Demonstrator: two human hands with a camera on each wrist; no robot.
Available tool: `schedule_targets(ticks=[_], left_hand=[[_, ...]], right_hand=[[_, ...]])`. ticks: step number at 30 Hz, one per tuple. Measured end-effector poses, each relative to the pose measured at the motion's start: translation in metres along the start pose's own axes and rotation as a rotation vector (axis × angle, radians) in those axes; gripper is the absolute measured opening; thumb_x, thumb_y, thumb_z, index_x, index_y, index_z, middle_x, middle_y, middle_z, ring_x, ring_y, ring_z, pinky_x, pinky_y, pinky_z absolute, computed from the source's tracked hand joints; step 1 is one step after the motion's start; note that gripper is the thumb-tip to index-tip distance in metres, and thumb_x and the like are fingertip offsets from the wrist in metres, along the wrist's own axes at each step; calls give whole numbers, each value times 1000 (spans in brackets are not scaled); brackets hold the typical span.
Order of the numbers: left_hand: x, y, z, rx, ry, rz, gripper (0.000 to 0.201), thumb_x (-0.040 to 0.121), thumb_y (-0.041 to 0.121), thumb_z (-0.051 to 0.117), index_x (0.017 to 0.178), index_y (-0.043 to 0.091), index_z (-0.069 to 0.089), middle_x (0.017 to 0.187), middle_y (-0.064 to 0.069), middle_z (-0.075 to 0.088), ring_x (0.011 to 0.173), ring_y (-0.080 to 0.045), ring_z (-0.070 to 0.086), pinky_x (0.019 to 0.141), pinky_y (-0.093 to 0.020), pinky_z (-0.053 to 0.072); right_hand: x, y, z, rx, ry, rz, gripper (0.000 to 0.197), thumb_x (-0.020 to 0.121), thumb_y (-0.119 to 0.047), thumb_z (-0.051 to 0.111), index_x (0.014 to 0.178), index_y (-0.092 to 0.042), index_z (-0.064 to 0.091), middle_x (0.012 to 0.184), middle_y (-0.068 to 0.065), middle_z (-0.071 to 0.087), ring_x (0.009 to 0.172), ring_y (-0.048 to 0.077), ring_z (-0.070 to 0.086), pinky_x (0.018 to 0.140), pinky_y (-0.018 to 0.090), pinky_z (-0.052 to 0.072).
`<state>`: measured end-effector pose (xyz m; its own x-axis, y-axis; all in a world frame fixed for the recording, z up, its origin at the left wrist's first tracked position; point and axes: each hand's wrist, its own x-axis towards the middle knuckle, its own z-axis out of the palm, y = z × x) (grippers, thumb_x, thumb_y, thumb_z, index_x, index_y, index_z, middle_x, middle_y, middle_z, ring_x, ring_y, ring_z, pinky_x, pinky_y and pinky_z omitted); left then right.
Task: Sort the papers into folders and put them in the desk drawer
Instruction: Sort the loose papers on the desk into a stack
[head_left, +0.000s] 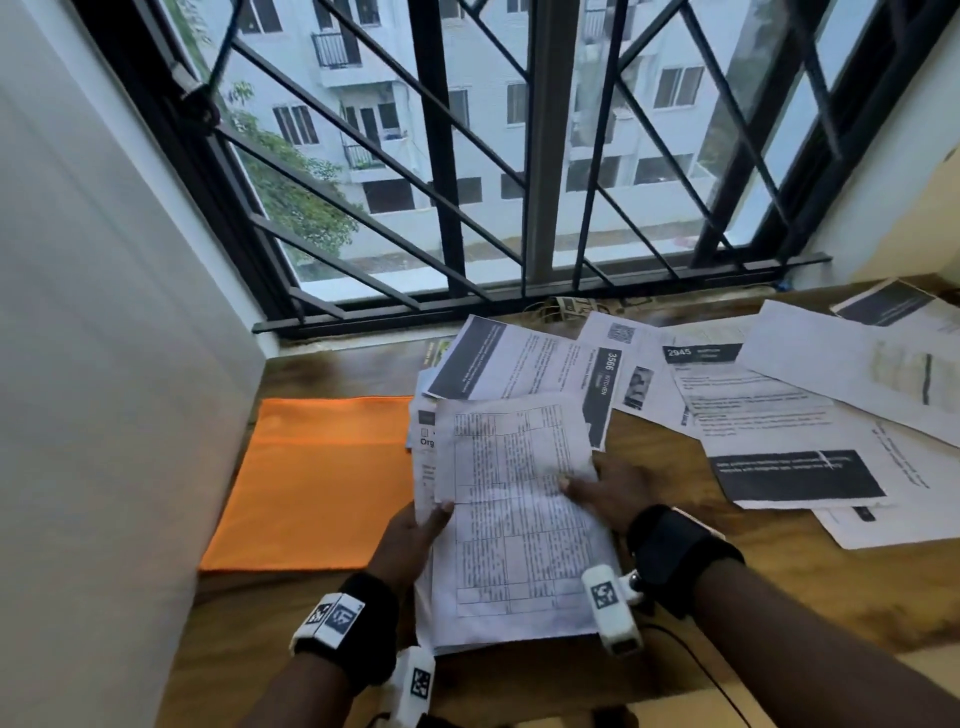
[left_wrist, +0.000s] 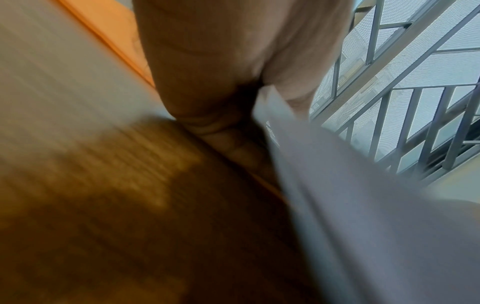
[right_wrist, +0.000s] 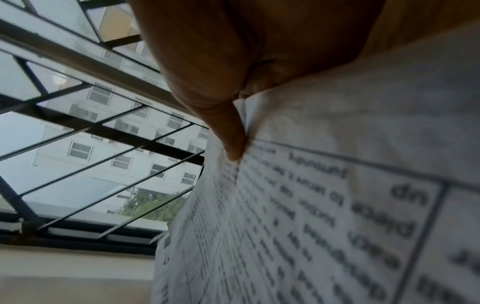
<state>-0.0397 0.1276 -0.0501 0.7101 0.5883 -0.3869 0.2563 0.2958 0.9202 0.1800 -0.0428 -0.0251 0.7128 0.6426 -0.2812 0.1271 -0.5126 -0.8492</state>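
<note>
A stack of printed sheets (head_left: 511, 519) with a table on top is held above the wooden desk (head_left: 779, 597). My left hand (head_left: 415, 535) grips its left edge, thumb on top. My right hand (head_left: 608, 493) pinches the right edge, thumb on the table sheet (right_wrist: 337, 205). An orange folder (head_left: 322, 483) lies flat on the desk to the left of the stack. In the left wrist view the picture is blurred: my left hand (left_wrist: 221, 92) holds the paper edge (left_wrist: 337, 185), with the orange folder (left_wrist: 109, 26) behind.
Loose printed papers (head_left: 779, 415) lie scattered across the desk's back and right. A barred window (head_left: 519, 156) runs along the far edge, and a white wall (head_left: 104, 312) closes the left side.
</note>
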Motion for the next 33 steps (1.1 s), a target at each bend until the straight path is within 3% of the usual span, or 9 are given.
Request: schedule_targets(ticks=[5, 11, 13, 16, 19, 23, 27, 30, 33], left_hand=[[2, -6, 1, 21, -24, 60, 60, 75, 40, 79, 125, 10, 63, 118, -8, 73, 108, -28, 69, 88, -45, 58], [-3, -2, 8, -51, -31, 101, 59, 76, 39, 78, 122, 5, 63, 114, -14, 73, 105, -35, 70, 88, -51, 57], [-6, 8, 15, -115, -52, 106, 44, 87, 26, 74, 124, 3, 62, 116, -17, 72, 106, -37, 69, 90, -54, 56], [-4, 26, 34, -162, -66, 154, 47, 84, 25, 73, 123, 3, 62, 117, -15, 72, 107, -34, 69, 86, -47, 58], [7, 40, 61, -125, -34, 217, 31, 86, 12, 71, 116, 5, 66, 109, -12, 75, 101, -32, 71, 75, -36, 60], [18, 56, 98, -139, 7, 287, 27, 79, -5, 70, 104, 4, 70, 97, -9, 78, 91, -27, 72, 70, -31, 59], [25, 62, 132, -222, 41, 363, 53, 53, 23, 92, 100, 8, 74, 99, -9, 77, 91, -24, 72, 76, -38, 59], [27, 50, 153, -275, 64, 373, 29, 68, 7, 73, 98, 10, 74, 100, -7, 77, 90, -22, 72, 71, -32, 60], [29, 34, 166, -191, 67, 357, 27, 72, 2, 73, 95, 13, 78, 103, -13, 76, 95, -30, 69, 75, -42, 57]], right_hand=[[14, -3, 17, 20, -63, -5, 24, 80, -9, 77, 103, -5, 71, 93, 5, 72, 88, 18, 65, 63, 12, 48], [17, 9, 8, -82, 204, 25, 50, 74, -25, 82, 116, -17, 56, 104, 0, 63, 93, 20, 63, 85, 37, 53], [18, 11, -2, 88, 149, 37, 54, 78, -26, 79, 124, -17, 53, 110, 2, 62, 96, 20, 64, 88, 40, 53], [15, 10, -21, 448, -46, 132, 44, 86, -26, 72, 125, -12, 59, 112, 9, 71, 101, 29, 69, 92, 50, 54], [4, -1, -51, 441, -27, 20, 24, 92, -11, 64, 115, -3, 66, 102, 9, 74, 96, 27, 70, 81, 36, 57], [-5, -14, -92, 339, 80, -221, 19, 93, -8, 63, 111, -13, 66, 97, -7, 71, 84, -5, 66, 73, 17, 49], [-7, -5, -121, 357, 158, -333, 27, 92, -11, 65, 118, -16, 65, 108, -2, 72, 100, 12, 68, 82, 29, 56], [-8, 11, -128, 370, 128, -317, 29, 89, -20, 67, 117, -21, 62, 109, -1, 71, 101, 14, 67, 85, 39, 57], [-9, 32, -128, 350, 80, -289, 32, 85, -40, 62, 116, -30, 60, 108, -9, 71, 103, 8, 66, 85, 34, 57]])
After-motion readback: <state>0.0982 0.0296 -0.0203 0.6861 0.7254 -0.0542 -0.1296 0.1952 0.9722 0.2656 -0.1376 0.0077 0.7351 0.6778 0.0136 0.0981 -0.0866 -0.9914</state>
